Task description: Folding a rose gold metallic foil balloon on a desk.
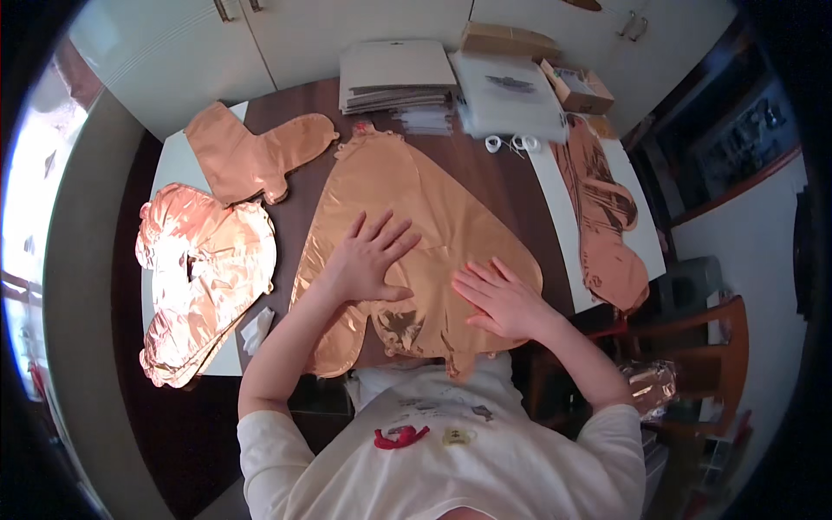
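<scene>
Here's the table [511, 182], dark down the middle and white along both sides, and across its centre lies the big copper foil piece [433, 212], its lower end reaching the table's near edge. Shiny lobed foil [227, 251] lies on the table's left side, a flatter branching foil piece [238, 152] at its far left, a long creased foil piece [605, 234] along its right. Cardboard stack [397, 74] at the far edge! Now my hands: left hand [364, 260] palm down on the big piece, fingers fanned; right hand [503, 303] flat too, fingers nearer together, pinching nothing. How hard they press, I can't tell. I'd call this the flattening step; the next move seems to call for light, even sweeps outward over those near-edge creases.
</scene>
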